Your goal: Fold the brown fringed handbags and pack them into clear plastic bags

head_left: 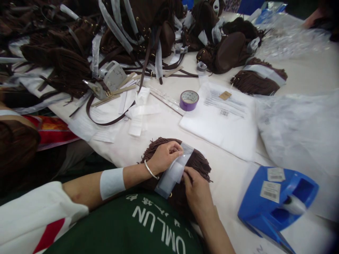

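Note:
A dark brown fringed bag (198,164) lies at the table's near edge, close against my body. Around its middle runs a translucent whitish strip (167,182). My left hand (165,155) rests over the bag's left side, its thumb and fingers pinched on the upper part of the strip. From the right, my right hand (197,188) grips the strip's right edge lower down, with the thumb partly hidden. Below the strip, the near part of the bag is partly covered by my hands and green apron (124,225).
A blue tape dispenser (280,197) stands at right. Beyond the bag are a purple tape roll (189,101) and a white stack of packaging (225,120). Another wrapped fringed bag (258,77) lies farther back. Brown bags (137,28) pile up behind. A person (18,141) is at left.

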`<state>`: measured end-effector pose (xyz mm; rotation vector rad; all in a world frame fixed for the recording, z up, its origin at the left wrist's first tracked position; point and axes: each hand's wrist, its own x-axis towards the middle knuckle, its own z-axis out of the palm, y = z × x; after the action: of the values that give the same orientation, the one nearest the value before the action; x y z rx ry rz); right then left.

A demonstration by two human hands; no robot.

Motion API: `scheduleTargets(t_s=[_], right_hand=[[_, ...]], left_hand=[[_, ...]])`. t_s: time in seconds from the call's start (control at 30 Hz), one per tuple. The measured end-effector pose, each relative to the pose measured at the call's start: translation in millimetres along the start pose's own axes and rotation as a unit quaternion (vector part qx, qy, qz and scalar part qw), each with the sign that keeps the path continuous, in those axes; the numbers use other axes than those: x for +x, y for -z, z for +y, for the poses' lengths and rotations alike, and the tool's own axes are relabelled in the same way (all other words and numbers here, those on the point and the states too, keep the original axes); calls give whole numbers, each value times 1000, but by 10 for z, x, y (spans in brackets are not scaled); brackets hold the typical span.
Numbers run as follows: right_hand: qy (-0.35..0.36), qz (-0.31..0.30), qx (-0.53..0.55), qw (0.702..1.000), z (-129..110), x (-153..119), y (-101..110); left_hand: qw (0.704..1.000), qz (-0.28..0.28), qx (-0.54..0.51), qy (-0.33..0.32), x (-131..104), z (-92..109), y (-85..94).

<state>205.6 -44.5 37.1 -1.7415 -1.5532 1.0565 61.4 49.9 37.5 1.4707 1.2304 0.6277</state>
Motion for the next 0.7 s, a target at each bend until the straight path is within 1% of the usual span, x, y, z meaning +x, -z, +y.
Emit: scheduleTargets(t_s=[0.07,0.13,0.2,0.23,0.27,0.3,0.33,0.4,0.47,0.5,0.6,0.63,0.7], right_hand=[[12,60,-48,997,-34,3,88],[73,114,-97,986,-53,61,137],[141,131,-136,972,-48,185,152],[157,138,-149,967,-37,269,154],[159,143,-155,965,-21,364,159],[149,140,-153,967,0,465,167],[132,122,-142,973,24,569,178],[89,51,-94,990,76,762,208],[44,-7,-46,998,122,909,236],[23,-13,-33,999,141,957,246],[-28,9,-15,999,170,1003,260],[-32,9,-7,999,174,991,260],[-15,-4,2,1000,186,950,253]], left_hand=[[1000,4,-5,-4,3,-10,-13],[1000,8,-6,-5,13,-26,-19],[1000,13,-6,-5,20,-41,-23],[1000,15,-6,-5,22,-47,-24],[1000,16,-7,-5,23,-51,-25],[1000,17,-8,-7,23,-54,-26],[1000,16,-9,-8,22,-55,-26],[1000,15,-9,-8,21,-53,-24],[1000,13,-6,-6,22,-46,-19],[1000,11,-3,-5,22,-42,-16],[1000,7,2,-6,22,-49,-17],[1000,6,3,-7,24,-58,-20],[1000,6,7,-13,33,-81,-28]])
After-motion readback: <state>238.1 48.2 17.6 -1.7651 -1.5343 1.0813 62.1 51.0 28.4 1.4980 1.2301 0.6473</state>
